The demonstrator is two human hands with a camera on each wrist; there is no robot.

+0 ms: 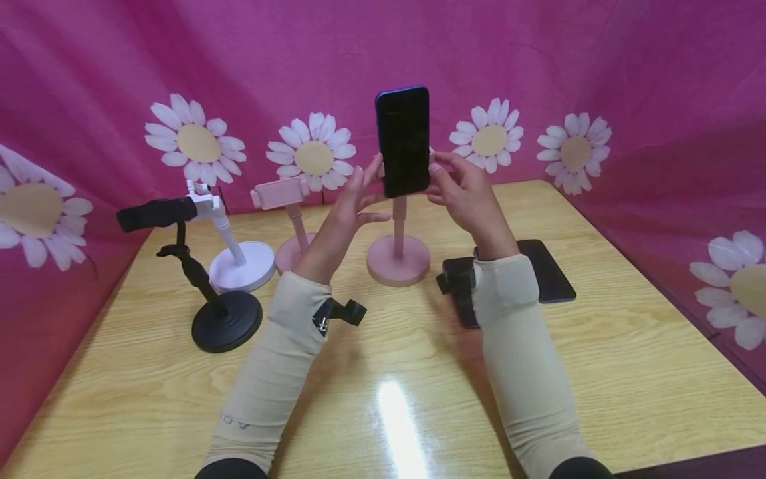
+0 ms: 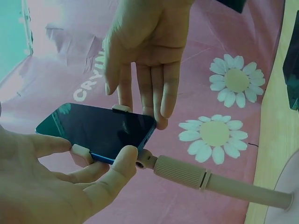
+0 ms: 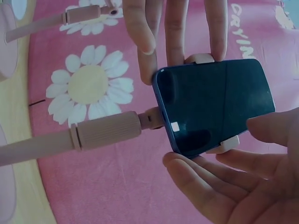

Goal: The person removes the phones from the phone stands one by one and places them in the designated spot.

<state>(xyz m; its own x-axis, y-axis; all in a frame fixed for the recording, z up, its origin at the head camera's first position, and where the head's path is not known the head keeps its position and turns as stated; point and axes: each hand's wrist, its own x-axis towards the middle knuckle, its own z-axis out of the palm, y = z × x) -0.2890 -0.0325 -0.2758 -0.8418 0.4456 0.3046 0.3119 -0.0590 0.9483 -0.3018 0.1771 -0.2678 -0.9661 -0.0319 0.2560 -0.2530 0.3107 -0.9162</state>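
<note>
A blue-edged phone (image 1: 404,143) with a dark screen stands upright in the clamp (image 3: 229,144) of a pink phone stand (image 1: 399,259). My left hand (image 1: 344,226) is at the phone's left side, its fairly straight fingers around the clamp arm. On the other side is my right hand (image 1: 469,203), with its thumb by the phone's edge and its other fingers reaching past the clamp. In the right wrist view, the phone's screen and both clamp arms show between the hands. The back of the clamp is hidden.
To the left stand a black phone stand (image 1: 227,322), a white one (image 1: 242,266) and a second pink one (image 1: 280,194). A dark tablet-like device (image 1: 546,269) and another dark device (image 1: 463,303) lie partly beneath the right forearm. A pink flowered cloth (image 1: 383,40) hangs behind the wooden table (image 1: 634,372).
</note>
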